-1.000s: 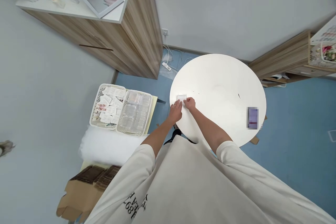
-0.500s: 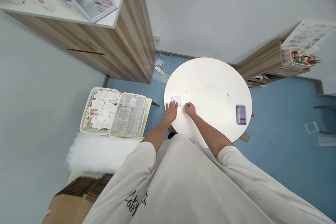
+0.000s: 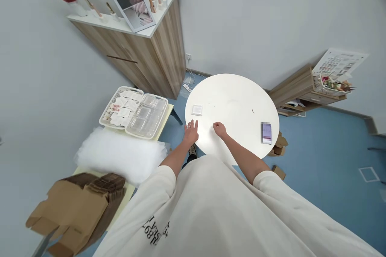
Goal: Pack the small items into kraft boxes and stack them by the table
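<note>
A small clear flat box [image 3: 197, 110] lies on the round white table [image 3: 235, 96] near its left edge. Just below it is my left hand [image 3: 191, 132], its fingers spread and apart from the box, with a ring on one finger. My right hand [image 3: 220, 129] is closed, thumb and fingers pressed together, over the tabletop to the right of the box. Whatever it may hold is too small or hidden to see.
A blurred purple phone-shaped item [image 3: 266, 133] lies at the table's right. On the left stand a basket of white cards [image 3: 123, 108], a basket of clear boxes [image 3: 147, 116], white wrap [image 3: 120, 152] and flattened cartons [image 3: 75, 209]. A wooden cabinet [image 3: 135, 60] rises behind.
My left hand has come away from the clear box and drawn back toward me. My right hand stays closed in about the same place. The view has shifted, showing more on the left.
</note>
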Demonstrator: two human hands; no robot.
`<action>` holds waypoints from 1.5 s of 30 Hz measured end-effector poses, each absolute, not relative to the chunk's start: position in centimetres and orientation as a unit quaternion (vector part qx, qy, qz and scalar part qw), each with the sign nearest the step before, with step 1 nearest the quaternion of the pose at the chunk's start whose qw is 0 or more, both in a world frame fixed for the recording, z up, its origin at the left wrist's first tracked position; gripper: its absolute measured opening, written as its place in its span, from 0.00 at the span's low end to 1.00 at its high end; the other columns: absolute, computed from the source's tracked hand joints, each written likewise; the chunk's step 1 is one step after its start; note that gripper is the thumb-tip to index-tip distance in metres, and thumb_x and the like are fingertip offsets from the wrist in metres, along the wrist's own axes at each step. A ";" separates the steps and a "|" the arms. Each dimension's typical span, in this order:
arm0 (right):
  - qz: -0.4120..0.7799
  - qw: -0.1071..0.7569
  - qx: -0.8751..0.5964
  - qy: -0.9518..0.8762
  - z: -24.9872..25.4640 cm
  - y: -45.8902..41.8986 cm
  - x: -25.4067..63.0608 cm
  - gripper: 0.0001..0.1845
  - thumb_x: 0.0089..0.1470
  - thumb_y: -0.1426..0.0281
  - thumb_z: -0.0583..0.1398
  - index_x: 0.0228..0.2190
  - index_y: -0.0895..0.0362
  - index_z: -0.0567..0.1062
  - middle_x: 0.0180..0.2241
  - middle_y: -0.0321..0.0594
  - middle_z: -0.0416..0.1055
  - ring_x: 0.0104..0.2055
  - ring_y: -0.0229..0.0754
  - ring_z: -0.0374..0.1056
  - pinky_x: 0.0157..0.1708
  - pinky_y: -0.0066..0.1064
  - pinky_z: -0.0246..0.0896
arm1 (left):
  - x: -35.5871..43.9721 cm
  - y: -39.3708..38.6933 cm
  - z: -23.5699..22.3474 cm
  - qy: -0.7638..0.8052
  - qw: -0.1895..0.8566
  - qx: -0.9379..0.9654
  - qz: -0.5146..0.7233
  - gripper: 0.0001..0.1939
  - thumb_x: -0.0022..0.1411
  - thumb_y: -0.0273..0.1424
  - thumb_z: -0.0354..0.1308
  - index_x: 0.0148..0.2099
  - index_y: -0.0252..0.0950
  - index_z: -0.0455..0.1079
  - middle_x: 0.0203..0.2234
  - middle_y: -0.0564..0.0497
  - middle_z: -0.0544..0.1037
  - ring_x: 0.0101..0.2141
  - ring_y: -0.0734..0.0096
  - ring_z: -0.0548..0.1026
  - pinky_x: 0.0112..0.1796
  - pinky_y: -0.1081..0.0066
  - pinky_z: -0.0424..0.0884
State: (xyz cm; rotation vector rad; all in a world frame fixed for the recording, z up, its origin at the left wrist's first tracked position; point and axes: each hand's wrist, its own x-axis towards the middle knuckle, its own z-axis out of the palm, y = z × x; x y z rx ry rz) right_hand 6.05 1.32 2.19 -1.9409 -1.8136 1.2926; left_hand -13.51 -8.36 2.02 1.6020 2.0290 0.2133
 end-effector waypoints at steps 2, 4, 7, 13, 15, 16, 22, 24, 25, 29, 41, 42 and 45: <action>0.436 0.095 -0.640 -0.625 2.3 -0.1 7.4 0.11 0.57 0.70 0.56 0.40 0.54 0.76 0.46 0.40 0.77 0.49 0.41 0.72 0.49 0.32 0.66 | -11.9 -10.4 2.5 0.756 0.273 0.588 0.090 0.41 0.62 0.31 0.52 0.75 0.39 0.44 0.72 0.39 0.47 0.70 0.43 0.45 0.66 0.42 0.40; 0.437 0.093 -0.627 -0.638 2.1 -1.7 8.5 0.11 0.57 0.70 0.56 0.40 0.54 0.76 0.46 0.40 0.77 0.50 0.41 0.72 0.49 0.33 0.66 | -10.4 -12.7 2.9 0.755 0.270 0.589 0.097 0.40 0.63 0.32 0.51 0.75 0.38 0.44 0.72 0.38 0.46 0.70 0.43 0.46 0.66 0.41 0.40; 0.439 0.087 -0.609 -0.655 1.8 -4.2 9.6 0.11 0.57 0.71 0.56 0.40 0.54 0.76 0.46 0.40 0.77 0.49 0.42 0.72 0.50 0.33 0.65 | -8.7 -16.1 3.6 0.754 0.257 0.598 0.092 0.38 0.65 0.32 0.49 0.75 0.39 0.44 0.72 0.38 0.46 0.70 0.42 0.46 0.66 0.40 0.40; 0.453 0.086 -0.562 -0.687 2.7 -8.3 9.1 0.11 0.56 0.71 0.56 0.39 0.54 0.77 0.46 0.41 0.77 0.48 0.44 0.72 0.48 0.34 0.66 | -8.6 -21.4 5.4 0.784 0.220 0.577 0.063 0.36 0.68 0.35 0.48 0.75 0.38 0.44 0.72 0.37 0.47 0.70 0.41 0.47 0.65 0.40 0.45; 0.453 0.087 -0.546 -0.699 3.2 -9.1 8.0 0.11 0.56 0.71 0.56 0.39 0.54 0.77 0.46 0.42 0.77 0.48 0.44 0.72 0.47 0.33 0.66 | -9.3 -22.9 5.9 0.799 0.189 0.570 0.035 0.36 0.68 0.35 0.48 0.75 0.38 0.44 0.72 0.37 0.47 0.70 0.42 0.49 0.65 0.42 0.48; 0.452 0.087 -0.538 -0.706 3.4 -9.5 7.4 0.11 0.56 0.71 0.56 0.39 0.54 0.77 0.46 0.42 0.77 0.48 0.44 0.72 0.48 0.33 0.66 | -9.8 -23.7 6.1 0.804 0.173 0.568 0.027 0.36 0.68 0.34 0.48 0.75 0.37 0.44 0.72 0.37 0.48 0.69 0.43 0.50 0.64 0.42 0.49; 0.439 0.077 -0.470 -0.762 4.2 -13.0 0.8 0.11 0.56 0.71 0.56 0.38 0.54 0.78 0.43 0.41 0.78 0.47 0.44 0.73 0.49 0.36 0.67 | -13.3 -29.9 7.2 0.838 0.104 0.533 0.061 0.36 0.66 0.31 0.50 0.74 0.36 0.47 0.71 0.37 0.52 0.68 0.48 0.55 0.63 0.48 0.53; 0.436 0.067 -0.441 -0.782 4.5 -15.0 -2.3 0.11 0.56 0.72 0.56 0.38 0.54 0.78 0.43 0.41 0.78 0.46 0.45 0.73 0.50 0.36 0.67 | -15.1 -32.5 7.5 0.847 0.090 0.517 0.083 0.34 0.67 0.31 0.50 0.73 0.37 0.48 0.70 0.38 0.54 0.67 0.50 0.57 0.63 0.50 0.54; 0.435 0.063 -0.424 -0.792 4.6 -16.2 -4.0 0.11 0.56 0.72 0.56 0.39 0.54 0.78 0.43 0.42 0.78 0.47 0.45 0.73 0.50 0.37 0.67 | -16.1 -34.0 7.8 0.852 0.082 0.508 0.095 0.33 0.67 0.31 0.49 0.72 0.37 0.49 0.70 0.39 0.55 0.66 0.51 0.58 0.63 0.51 0.55; 0.421 0.051 -0.351 -0.835 5.2 -22.0 -11.0 0.11 0.57 0.73 0.57 0.39 0.55 0.78 0.44 0.43 0.77 0.47 0.45 0.73 0.51 0.37 0.66 | -20.9 -40.7 8.6 0.869 0.049 0.474 0.136 0.28 0.69 0.31 0.47 0.70 0.37 0.53 0.68 0.40 0.58 0.65 0.54 0.60 0.62 0.54 0.58; 0.264 0.024 0.029 -0.964 7.3 -40.1 -27.3 0.15 0.61 0.71 0.56 0.49 0.55 0.75 0.52 0.47 0.70 0.53 0.48 0.67 0.53 0.38 0.62 | -34.6 -60.4 7.5 0.940 0.080 0.301 0.136 0.25 0.68 0.39 0.52 0.64 0.36 0.58 0.64 0.36 0.63 0.63 0.50 0.62 0.60 0.54 0.58; 0.238 0.011 0.063 -0.969 7.6 -41.1 -28.2 0.16 0.61 0.71 0.57 0.50 0.55 0.74 0.54 0.47 0.69 0.56 0.49 0.65 0.54 0.40 0.60 | -35.2 -61.6 7.3 0.942 0.097 0.293 0.127 0.27 0.68 0.41 0.53 0.64 0.37 0.59 0.64 0.37 0.62 0.63 0.48 0.61 0.61 0.53 0.57; 0.166 -0.046 0.125 -0.977 8.0 -43.2 -30.4 0.21 0.61 0.70 0.57 0.55 0.55 0.72 0.59 0.48 0.66 0.61 0.52 0.60 0.59 0.43 0.53 | -36.3 -64.1 6.6 0.946 0.132 0.275 0.113 0.32 0.64 0.49 0.56 0.64 0.39 0.59 0.65 0.38 0.61 0.65 0.46 0.58 0.62 0.51 0.53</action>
